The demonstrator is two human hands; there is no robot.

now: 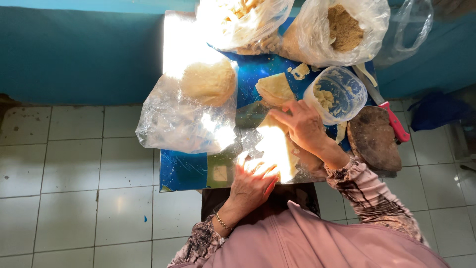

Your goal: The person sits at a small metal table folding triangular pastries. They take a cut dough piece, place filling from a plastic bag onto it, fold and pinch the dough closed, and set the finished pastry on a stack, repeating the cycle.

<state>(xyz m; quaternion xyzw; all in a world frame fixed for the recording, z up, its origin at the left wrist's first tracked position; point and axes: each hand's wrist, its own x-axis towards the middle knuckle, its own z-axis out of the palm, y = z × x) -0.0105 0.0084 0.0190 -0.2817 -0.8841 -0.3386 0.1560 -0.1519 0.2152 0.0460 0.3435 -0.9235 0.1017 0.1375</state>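
A pale yellow triangular sheet of dough (pixel 275 144) lies on the blue table (pixel 183 171), brightly lit by sun. My left hand (pixel 252 183) rests flat on its near edge, fingers spread. My right hand (pixel 303 126) presses down on the sheet's far corner with fingers together. A second folded pale triangle (pixel 274 89) lies just beyond. A clear plastic tub (pixel 338 94) with pale filling stands right of my right hand.
A clear plastic bag (pixel 186 119) holding a round dough lump (pixel 208 82) covers the table's left. Two open bags, one with pale pieces (pixel 243 22), one with brown crumbs (pixel 344 27), stand at the back. A red-handled knife (pixel 391 119) and a dark wooden board (pixel 374 139) lie right.
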